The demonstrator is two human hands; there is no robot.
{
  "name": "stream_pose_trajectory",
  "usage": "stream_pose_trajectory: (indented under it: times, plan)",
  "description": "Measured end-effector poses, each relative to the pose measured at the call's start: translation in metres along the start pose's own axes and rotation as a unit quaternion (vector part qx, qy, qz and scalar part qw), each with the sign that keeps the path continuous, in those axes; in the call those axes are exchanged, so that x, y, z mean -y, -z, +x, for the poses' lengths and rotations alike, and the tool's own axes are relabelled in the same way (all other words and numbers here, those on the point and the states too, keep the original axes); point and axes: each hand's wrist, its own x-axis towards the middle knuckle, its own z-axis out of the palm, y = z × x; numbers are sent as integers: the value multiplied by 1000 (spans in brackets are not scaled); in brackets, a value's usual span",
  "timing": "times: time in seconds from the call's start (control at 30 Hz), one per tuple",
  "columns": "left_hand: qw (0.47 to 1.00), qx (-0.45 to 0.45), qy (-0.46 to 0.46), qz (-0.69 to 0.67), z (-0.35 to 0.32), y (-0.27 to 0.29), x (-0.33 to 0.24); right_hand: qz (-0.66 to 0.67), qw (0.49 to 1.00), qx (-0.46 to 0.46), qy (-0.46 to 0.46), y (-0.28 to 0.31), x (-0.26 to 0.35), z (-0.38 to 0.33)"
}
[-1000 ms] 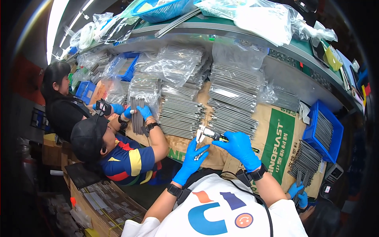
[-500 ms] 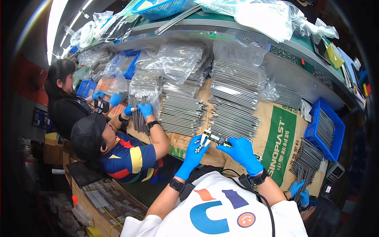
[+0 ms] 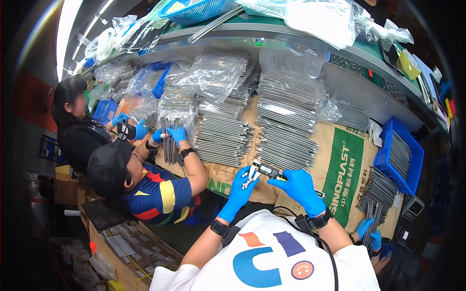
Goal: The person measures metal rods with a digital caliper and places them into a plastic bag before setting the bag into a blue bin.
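My right hand [image 3: 300, 190], in a blue glove, is closed around a digital caliper [image 3: 266, 169] held over the table's near edge. The caliper's beam comes out past the hand on the right, and its jaws point toward my left hand [image 3: 238, 195]. That hand, gloved too, is closed on several small pieces with pale round ends [image 3: 248, 182], perhaps metal rods seen end-on; their length is hidden. The caliper's jaws are at these ends, but I cannot tell whether they touch. Just beyond lie two stacks of metal rods, a left stack [image 3: 223, 139] and a right stack [image 3: 287, 140].
Brown paper sacking [image 3: 320, 157] covers the table. A blue bin [image 3: 412, 177] of rods stands right, beside loose rods [image 3: 376, 191]. A shelf edge [image 3: 301, 40] crosses the back. Two people work at left; a co-worker's gloved hands [image 3: 369, 230] grip rods at lower right.
My hands and the caliper stay in nearly the same place, with only a slight shift. At far left, a person has turned their head.
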Motion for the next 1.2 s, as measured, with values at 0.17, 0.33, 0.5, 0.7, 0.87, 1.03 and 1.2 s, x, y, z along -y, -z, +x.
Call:
stream_pose_trajectory:
  times: [0.17, 0.33, 0.5, 0.7, 0.87, 1.03, 1.2]
  plan:
    - [1000, 17, 4, 7, 1, 0, -7, 12, 1000, 1, -19, -7, -4, -1]
    - [994, 64, -21, 85, 0, 6, -6, 25, 998, 23, -56, 2, -1, -1]
    - [983, 85, -95, 135, -4, 16, -11, 6, 999, -1, -36, 21, -3, 0]
    - [979, 90, -101, 154, -6, 20, -15, -18, 1000, -19, -9, 25, -4, 14]
    - [986, 66, -98, 116, -5, 15, -6, -38, 998, -15, 45, 18, 10, 33]
    - [978, 62, -70, 188, 11, 16, -7, -31, 995, -42, 90, 4, 22, 41]
    - [989, 41, -75, 121, 18, 22, 5, -27, 998, -48, 43, -1, 12, 29]
